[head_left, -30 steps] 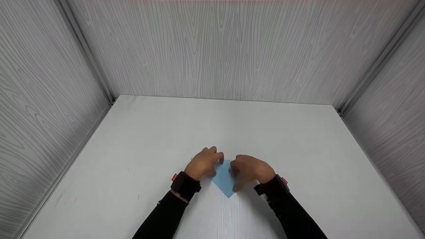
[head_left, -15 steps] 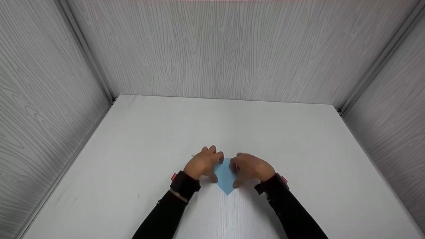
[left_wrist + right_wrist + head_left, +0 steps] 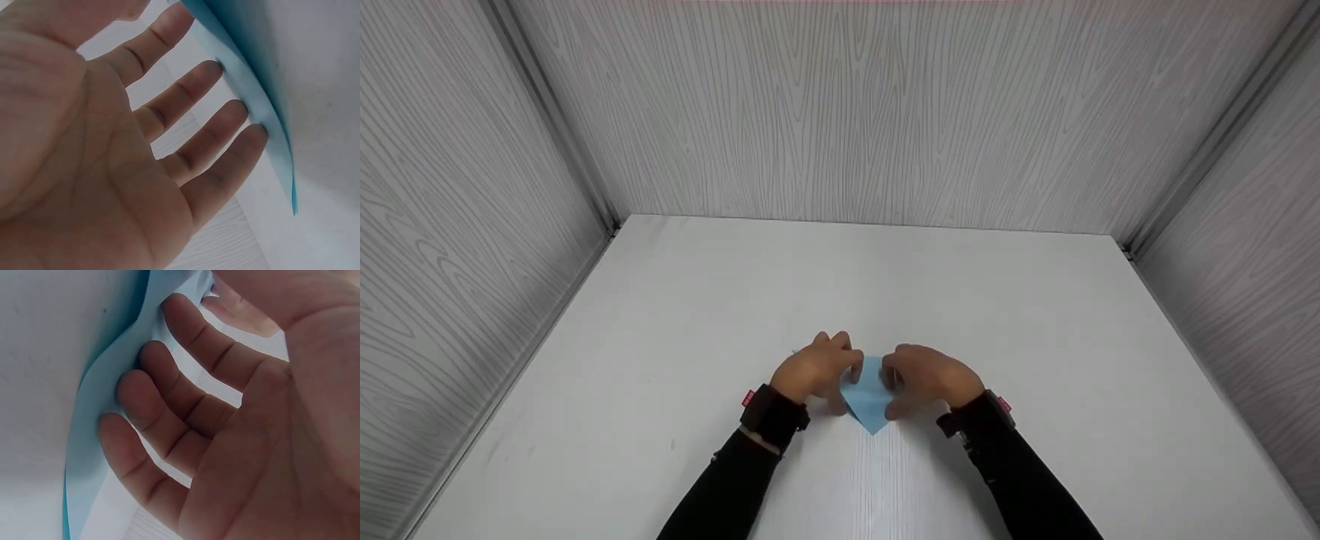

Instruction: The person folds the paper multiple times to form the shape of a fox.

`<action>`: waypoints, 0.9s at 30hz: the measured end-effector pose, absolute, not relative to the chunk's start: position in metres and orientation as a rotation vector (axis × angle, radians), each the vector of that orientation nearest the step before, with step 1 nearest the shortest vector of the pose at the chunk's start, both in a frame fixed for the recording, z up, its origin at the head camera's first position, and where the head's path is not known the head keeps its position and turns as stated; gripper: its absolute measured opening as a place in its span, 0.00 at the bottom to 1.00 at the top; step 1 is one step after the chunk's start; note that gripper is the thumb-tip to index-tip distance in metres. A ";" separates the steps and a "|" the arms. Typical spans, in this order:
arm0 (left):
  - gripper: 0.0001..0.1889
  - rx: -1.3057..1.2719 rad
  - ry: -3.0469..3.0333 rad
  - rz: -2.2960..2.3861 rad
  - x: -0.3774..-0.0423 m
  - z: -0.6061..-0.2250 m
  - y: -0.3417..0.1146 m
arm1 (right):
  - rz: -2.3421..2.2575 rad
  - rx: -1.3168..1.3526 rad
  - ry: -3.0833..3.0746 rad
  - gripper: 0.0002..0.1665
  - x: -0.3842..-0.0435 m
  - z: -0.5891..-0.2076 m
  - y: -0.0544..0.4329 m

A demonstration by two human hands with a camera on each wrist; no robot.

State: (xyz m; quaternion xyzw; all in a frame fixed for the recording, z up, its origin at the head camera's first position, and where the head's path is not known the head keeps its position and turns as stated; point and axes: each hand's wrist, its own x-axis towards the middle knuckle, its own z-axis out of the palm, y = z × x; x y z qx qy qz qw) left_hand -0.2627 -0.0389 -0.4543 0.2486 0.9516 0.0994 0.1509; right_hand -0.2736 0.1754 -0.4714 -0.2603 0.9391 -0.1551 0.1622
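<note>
A sheet of light blue paper [image 3: 870,394] is at the front middle of the white table, one pointed corner facing me. Part of it is hidden under the hands. In the head view my left hand [image 3: 817,371] is over its left side. The left wrist view shows that hand's fingers [image 3: 214,146] gently bent, with their tips against the paper [image 3: 261,101]. On the other side, my right hand [image 3: 930,377] touches the paper with more bent fingers [image 3: 140,405]. Its thumb is at the near right edge. In the right wrist view the paper [image 3: 93,416] stands in a raised curve.
The table top [image 3: 697,285] is bounded by a grey wood-grain back wall [image 3: 840,112], a left side wall [image 3: 450,262] and a right side wall [image 3: 1245,300]. A small blue tip shows beyond my left hand.
The paper's near corner has moved a little away from me, and a dark edge now shows at its left. My left thumb has shifted slightly; the right thumb has moved slightly farther off.
</note>
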 end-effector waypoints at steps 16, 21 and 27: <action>0.08 0.736 2.685 0.372 -0.268 -0.452 -0.043 | -0.496 -0.844 2.526 0.19 -0.283 -0.455 0.195; 0.07 0.733 2.652 0.411 -0.271 -0.450 -0.048 | -0.583 -0.891 2.492 0.08 -0.289 -0.455 0.201; 0.08 0.768 2.625 0.474 -0.280 -0.451 -0.051 | -0.635 -0.922 2.482 0.11 -0.295 -0.458 0.204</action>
